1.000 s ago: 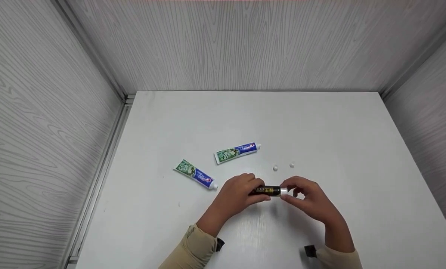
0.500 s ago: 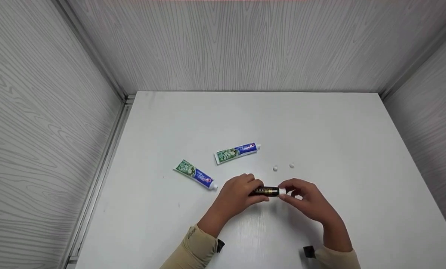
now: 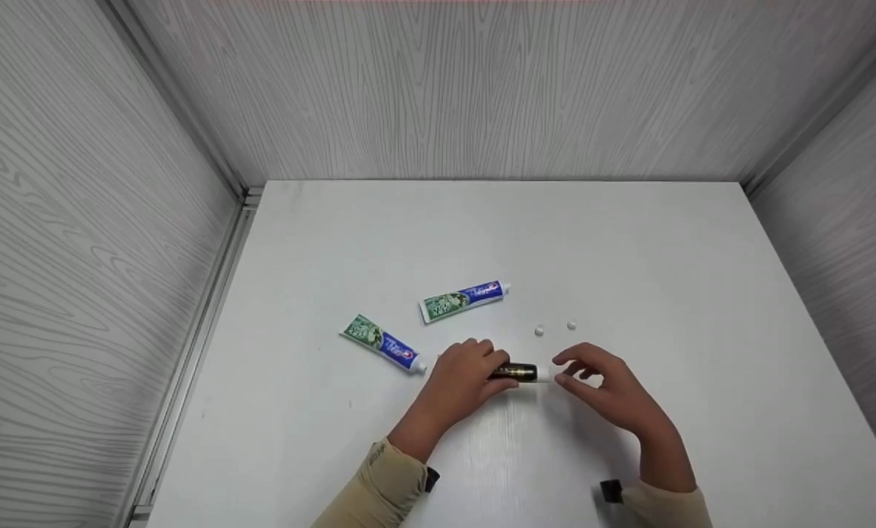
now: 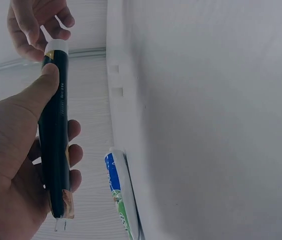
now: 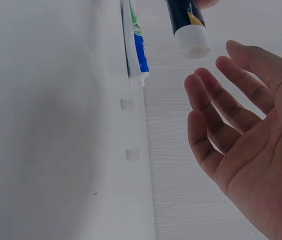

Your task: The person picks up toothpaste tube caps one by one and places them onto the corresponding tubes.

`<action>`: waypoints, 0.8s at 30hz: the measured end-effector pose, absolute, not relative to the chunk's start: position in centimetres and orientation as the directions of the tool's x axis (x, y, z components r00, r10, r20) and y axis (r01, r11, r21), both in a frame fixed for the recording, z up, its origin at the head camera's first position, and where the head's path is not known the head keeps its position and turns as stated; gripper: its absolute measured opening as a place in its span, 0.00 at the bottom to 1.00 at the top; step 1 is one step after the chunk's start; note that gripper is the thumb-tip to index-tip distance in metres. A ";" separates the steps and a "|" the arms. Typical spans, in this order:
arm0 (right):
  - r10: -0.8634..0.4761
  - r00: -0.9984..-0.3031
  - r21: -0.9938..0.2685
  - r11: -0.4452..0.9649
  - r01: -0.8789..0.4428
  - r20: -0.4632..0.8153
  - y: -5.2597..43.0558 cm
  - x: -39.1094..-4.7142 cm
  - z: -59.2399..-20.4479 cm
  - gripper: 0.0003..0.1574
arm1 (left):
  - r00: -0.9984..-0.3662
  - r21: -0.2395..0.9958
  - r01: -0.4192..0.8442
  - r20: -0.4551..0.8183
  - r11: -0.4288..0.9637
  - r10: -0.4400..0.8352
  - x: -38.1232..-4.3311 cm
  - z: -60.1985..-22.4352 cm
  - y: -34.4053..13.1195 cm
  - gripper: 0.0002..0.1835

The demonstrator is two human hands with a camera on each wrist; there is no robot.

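Black toothpaste tube (image 3: 515,372), a white cap (image 3: 544,375) at its end, is held above a white table (image 3: 665,249) by a person's left hand (image 3: 461,378), fingers and thumb wrapped round it. The right hand (image 3: 605,387), fingers loosely bent and holding nothing, hovers just beside the cap. One blue-and-green toothpaste tube (image 3: 384,343) rests left of the hands; another (image 3: 465,301) lies beyond, near two small white caps (image 3: 539,331).

I see the right hand (image 3: 618,394) has let go of the white cap (image 3: 544,375), while the left hand (image 3: 461,378) has drawn the black tube (image 3: 524,372) slightly leftward.
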State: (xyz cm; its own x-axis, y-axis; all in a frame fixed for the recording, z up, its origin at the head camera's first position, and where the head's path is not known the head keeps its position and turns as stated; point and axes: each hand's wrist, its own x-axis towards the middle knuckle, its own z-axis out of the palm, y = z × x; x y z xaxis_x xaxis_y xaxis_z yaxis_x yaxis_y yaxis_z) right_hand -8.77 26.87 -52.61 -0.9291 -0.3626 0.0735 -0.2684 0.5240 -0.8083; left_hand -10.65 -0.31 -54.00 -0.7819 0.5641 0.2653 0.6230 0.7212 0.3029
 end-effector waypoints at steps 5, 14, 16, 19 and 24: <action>-0.360 -0.931 -0.808 0.529 -0.260 0.064 27.2 -8.8 -52.8 0.13 | -0.800 0.271 0.600 0.194 0.753 0.568 -10.7 -54.4 -0.1 0.18; -0.363 -0.931 -0.825 0.519 -0.222 0.023 27.0 -9.1 -52.8 0.11 | -0.816 0.259 0.577 0.149 0.775 0.558 -11.4 -55.8 0.6 0.16; -0.358 -0.934 -0.824 0.523 -0.219 0.021 27.0 -9.2 -52.9 0.11 | -0.820 0.262 0.571 0.139 0.778 0.555 -11.5 -56.2 0.7 0.16; -0.347 -0.937 -0.822 0.529 -0.213 0.020 26.8 -9.3 -53.0 0.11 | -0.822 0.266 0.567 0.130 0.779 0.554 -11.7 -56.7 0.8 0.16; -0.332 -0.943 -0.820 0.535 -0.202 0.016 26.4 -9.2 -52.4 0.12 | -0.820 0.282 0.568 0.119 0.773 0.560 -11.6 -57.2 0.8 0.17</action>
State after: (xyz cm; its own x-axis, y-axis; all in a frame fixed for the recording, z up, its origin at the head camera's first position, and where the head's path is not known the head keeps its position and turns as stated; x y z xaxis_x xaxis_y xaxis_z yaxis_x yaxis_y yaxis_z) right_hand -9.22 26.40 -52.35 -0.9431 -0.3322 0.0158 -0.2022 0.5353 -0.8201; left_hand -11.63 0.80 -57.20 -0.8202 0.5597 0.1186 0.5683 0.7730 0.2819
